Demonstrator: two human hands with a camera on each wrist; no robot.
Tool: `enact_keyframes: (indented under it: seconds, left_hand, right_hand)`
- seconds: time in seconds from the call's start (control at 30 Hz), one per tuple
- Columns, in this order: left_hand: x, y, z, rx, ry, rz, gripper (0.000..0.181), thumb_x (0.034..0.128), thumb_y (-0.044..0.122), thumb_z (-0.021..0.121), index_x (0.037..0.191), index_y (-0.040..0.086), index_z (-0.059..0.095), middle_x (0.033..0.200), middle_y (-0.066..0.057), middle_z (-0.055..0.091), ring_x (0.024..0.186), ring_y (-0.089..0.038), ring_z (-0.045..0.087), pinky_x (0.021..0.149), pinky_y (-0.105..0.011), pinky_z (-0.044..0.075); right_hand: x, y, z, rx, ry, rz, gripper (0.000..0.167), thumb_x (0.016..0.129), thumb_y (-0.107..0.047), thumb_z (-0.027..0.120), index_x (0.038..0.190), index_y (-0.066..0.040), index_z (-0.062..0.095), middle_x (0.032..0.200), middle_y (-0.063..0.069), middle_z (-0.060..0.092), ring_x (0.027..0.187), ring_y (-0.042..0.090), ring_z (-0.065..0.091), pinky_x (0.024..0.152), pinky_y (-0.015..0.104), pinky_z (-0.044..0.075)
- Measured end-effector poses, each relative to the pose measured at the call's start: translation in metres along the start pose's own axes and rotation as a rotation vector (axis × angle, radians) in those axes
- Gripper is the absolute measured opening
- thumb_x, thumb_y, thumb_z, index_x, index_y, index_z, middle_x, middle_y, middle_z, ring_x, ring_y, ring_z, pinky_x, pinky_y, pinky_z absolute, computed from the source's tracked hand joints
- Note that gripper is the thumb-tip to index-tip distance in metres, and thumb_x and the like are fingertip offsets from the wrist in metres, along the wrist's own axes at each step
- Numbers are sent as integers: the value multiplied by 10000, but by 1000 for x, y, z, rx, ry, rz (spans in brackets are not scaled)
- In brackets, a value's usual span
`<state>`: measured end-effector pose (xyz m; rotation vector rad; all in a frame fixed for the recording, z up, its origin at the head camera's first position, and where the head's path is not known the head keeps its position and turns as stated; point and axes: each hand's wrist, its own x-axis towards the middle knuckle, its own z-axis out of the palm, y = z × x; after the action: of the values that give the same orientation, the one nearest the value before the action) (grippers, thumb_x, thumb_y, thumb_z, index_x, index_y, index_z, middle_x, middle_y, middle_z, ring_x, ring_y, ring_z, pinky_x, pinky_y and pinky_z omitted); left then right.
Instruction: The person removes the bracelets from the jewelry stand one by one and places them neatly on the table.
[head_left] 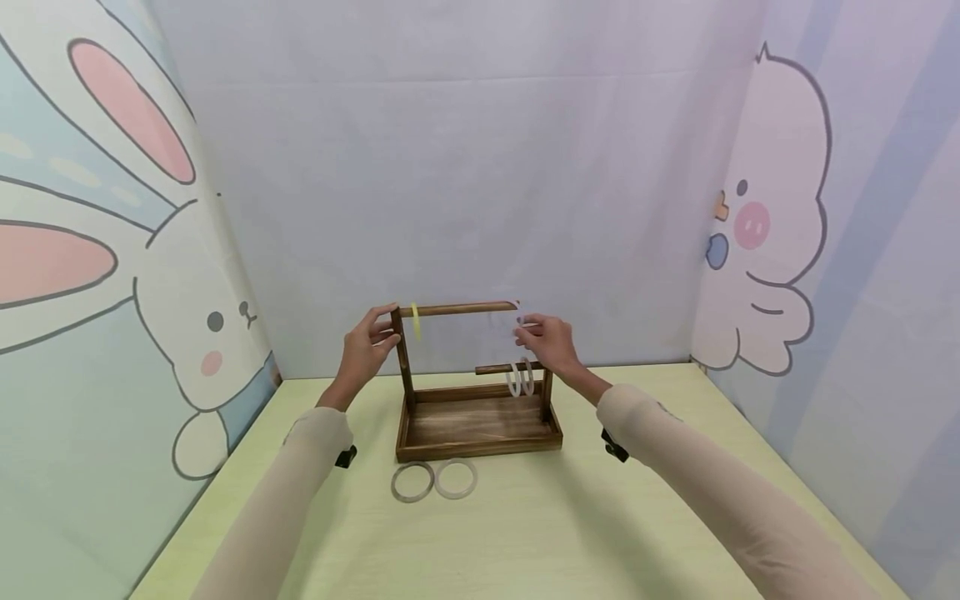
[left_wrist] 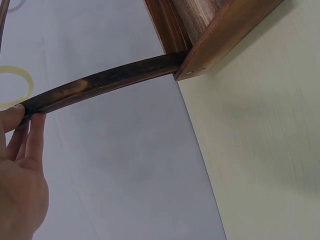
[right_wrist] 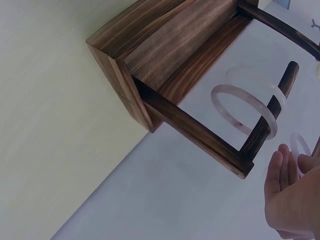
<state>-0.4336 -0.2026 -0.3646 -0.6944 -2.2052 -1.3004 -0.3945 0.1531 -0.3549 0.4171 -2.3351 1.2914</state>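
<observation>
Fingers [right_wrist: 273,176] pinching: right hand [right_wrist: 292,202], a pale ring [right_wrist: 294,148], clearer in wrist than head view; left hand [left_wrist: 22,180], a wooden post [left_wrist: 107,83].

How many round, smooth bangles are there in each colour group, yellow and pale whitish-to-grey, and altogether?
Round yellow bangle: 1
Round pale whitish-to-grey bangles: 5 (2 on the brown wooden lower bar, 1 in the right hand, 2 on the pale yellow-green tabletop)
Total: 6
</observation>
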Motion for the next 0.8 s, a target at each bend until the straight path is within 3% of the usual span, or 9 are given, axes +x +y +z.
enact_keyframes:
  seconds: [0.37, 0.6, 0.8]
  left_hand:
    - [-1, 0, -1, 1, -1, 7, 596, 955, -53, 707, 1484, 182, 564, 1267, -265, 687, 1159, -397, 696, 958, -494, 585]
    - [-1, 0, -1, 13, -7, 2, 598, 960, -47, 704, 1494, 174, 552, 1269, -263, 687, 1162, -399, 694, 960, -508, 584]
    - [0, -1, 0, 3, -6, 8, 604, 958, -51, 704, 1493, 188, 556, 1265, -261, 690, 1157, -397, 697, 955, -507, 585]
  right_hand:
    - [0, 5, -9, 15, 3, 23, 319, 1018, -114, 688, 1291, 51, 677, 1085, 219, 764, 928, 316, 775, 803, 403, 651]
    - [-2, 7, -15, 38, 5, 41, 351, 1018, -122, 688, 1312, 69, 656, 1099, 239, 755, 961, 376, 760, 843, 468, 638]
    - [-4, 7, -19, 59, 16, 65, 338, 1012, -114, 697, 1297, 64, 668, 1087, 242, 756, 946, 362, 766, 826, 426, 646]
